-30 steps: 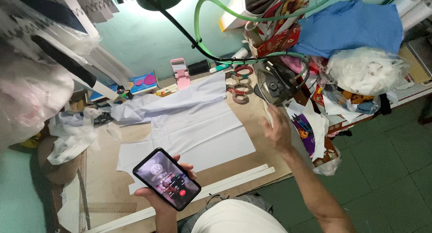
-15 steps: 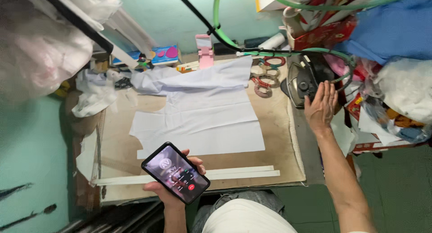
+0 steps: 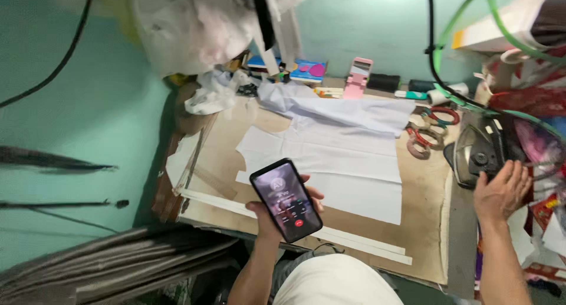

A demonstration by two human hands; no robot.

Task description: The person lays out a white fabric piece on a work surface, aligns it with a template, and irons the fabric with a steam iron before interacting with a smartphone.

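A brown work board [image 3: 424, 222] against a teal wall [image 3: 354, 28] carries white fabric pieces [image 3: 336, 157]. The left hand [image 3: 277, 213] grips a lit phone [image 3: 286, 200] above the near edge. The right hand [image 3: 501, 190], fingers spread, rests beside a dark iron [image 3: 477, 155].

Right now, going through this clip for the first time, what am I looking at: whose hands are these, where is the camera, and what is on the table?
There is no machine here. The camera sits on a person's head and looks down at their own two bare hands. The left hand holds a black phone with its screen lit. The right hand is open, resting at the edge of a dark clothes iron. On the brown worktable lie flat pieces of white fabric, two long white strips along the near edge, and scissors with red handles beside the iron. A pink phone stand stands at the back.
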